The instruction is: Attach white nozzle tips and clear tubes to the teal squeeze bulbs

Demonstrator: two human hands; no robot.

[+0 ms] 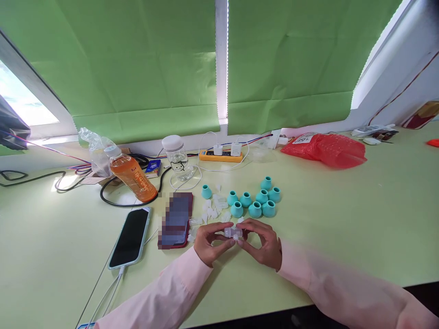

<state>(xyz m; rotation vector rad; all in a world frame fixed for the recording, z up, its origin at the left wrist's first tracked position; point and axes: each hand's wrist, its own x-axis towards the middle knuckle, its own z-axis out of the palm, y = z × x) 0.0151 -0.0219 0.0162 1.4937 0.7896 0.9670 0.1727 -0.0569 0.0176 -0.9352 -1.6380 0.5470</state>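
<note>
Between the fingertips of my left hand (pixel 210 241) and my right hand (pixel 262 242) is a small clear plastic tube-like piece (pixel 233 232), lying roughly sideways. Thumb and fingers of each hand pinch it from either side, just above the table. Small whitish bits show at its top and bottom edges; their exact shape is too small to tell. Just beyond my hands lie several loose clear and white small plastic pieces (pixel 211 211). Several turquoise flared cups with round openings (pixel 255 209) stand to the right of them, and one turquoise cup (pixel 206 192) stands apart on the left.
Left of my hands lie a red-cased phone (pixel 176 219) and a phone on a charging cable (pixel 130 237). An orange drink bottle (pixel 132 176) leans behind them, near a clear jar (pixel 177 160). A power strip (pixel 221 156) and red bubble-wrap bag (pixel 325 150) lie at the back.
</note>
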